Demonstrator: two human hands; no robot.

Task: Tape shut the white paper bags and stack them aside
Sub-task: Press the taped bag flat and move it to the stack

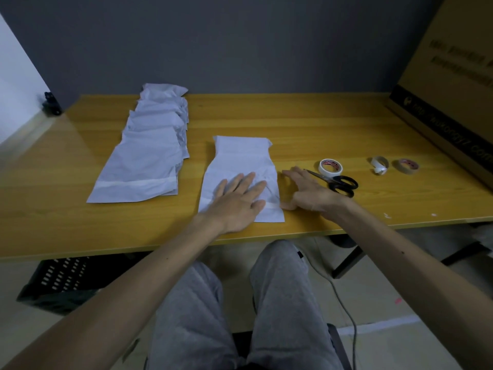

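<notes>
white paper bag (240, 156) lies under spread left hand (237, 201), right hand (306, 192) relaxed beside; box (453, 76) print blurred.

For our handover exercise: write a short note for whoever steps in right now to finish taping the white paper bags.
Left hand: open, flat on the front bag.
Right hand: open, holding nothing, at that bag's right edge beside the scissors.
Done: a tape strip crosses this bag's near end; a stack of bags lies at left, the top one taped.
To do: probably smooth the strip, then move this bag onto the stack.
The tape roll sits beyond the scissors.
</notes>
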